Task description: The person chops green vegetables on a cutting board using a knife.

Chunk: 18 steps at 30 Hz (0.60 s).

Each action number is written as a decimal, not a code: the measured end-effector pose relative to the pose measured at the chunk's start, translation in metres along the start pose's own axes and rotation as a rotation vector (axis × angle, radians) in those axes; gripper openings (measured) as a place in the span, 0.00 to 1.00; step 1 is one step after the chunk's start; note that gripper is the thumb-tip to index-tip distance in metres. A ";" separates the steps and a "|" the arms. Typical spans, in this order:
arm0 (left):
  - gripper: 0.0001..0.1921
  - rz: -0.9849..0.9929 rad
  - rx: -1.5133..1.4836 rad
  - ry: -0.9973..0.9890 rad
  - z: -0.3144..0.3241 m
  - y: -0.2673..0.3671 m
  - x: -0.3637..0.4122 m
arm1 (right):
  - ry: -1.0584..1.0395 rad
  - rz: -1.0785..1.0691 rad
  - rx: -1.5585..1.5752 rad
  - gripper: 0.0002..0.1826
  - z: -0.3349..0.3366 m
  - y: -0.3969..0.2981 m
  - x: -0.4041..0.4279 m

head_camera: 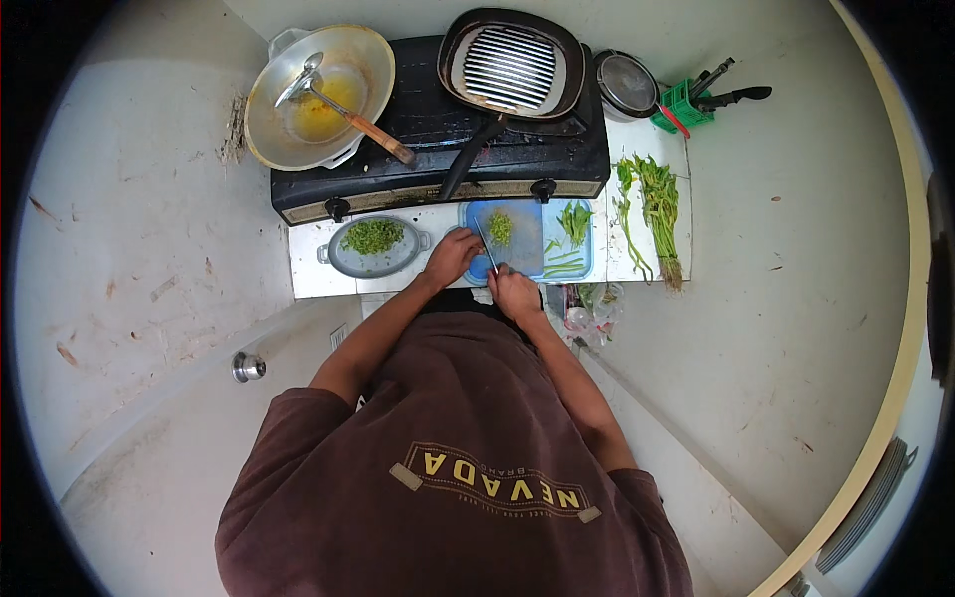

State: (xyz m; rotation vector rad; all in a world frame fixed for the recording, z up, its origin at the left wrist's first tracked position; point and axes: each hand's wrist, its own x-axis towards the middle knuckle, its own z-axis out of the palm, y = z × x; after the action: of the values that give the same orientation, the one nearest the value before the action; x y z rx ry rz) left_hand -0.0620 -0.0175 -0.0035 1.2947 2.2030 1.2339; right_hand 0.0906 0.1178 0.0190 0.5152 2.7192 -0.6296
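My right hand (516,293) grips a kitchen knife (486,243), its blade slanting up and left over a blue cutting board (527,254). At the board's left edge my left hand (454,255) has its fingers bent close to the blade; whether it holds anything cannot be told. A small heap of chopped greens (500,227) lies right of the blade. Under the board is a light blue tray (588,261), with leaves (575,222) and cut green stems (565,264) on its right part. A grey oval dish (342,259) of chopped greens (373,235) stands to the left.
Behind the board is a black gas stove (418,112) bearing a wok (257,123) with a ladle and a grill pan (515,67), whose handle juts forward. To the right lie a bunch of leafy greens (659,201), a strainer (625,78) and a green basket (680,104) of knives.
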 end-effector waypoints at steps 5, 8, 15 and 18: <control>0.02 0.008 0.018 0.007 0.001 -0.002 -0.001 | 0.017 -0.002 0.002 0.25 0.006 -0.002 0.005; 0.02 0.023 0.033 0.015 0.003 -0.006 -0.001 | 0.035 -0.007 0.004 0.25 0.006 -0.004 0.014; 0.03 -0.053 -0.026 0.041 0.008 -0.004 -0.004 | 0.074 0.015 0.000 0.23 0.010 -0.001 -0.005; 0.03 -0.073 -0.030 0.035 0.007 -0.004 -0.003 | -0.004 0.052 0.004 0.25 0.007 -0.002 -0.004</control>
State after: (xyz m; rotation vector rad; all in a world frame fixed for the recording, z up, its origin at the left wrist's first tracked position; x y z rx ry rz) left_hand -0.0582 -0.0175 -0.0115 1.1788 2.2264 1.2664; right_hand 0.0947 0.1116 0.0150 0.5834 2.6920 -0.6216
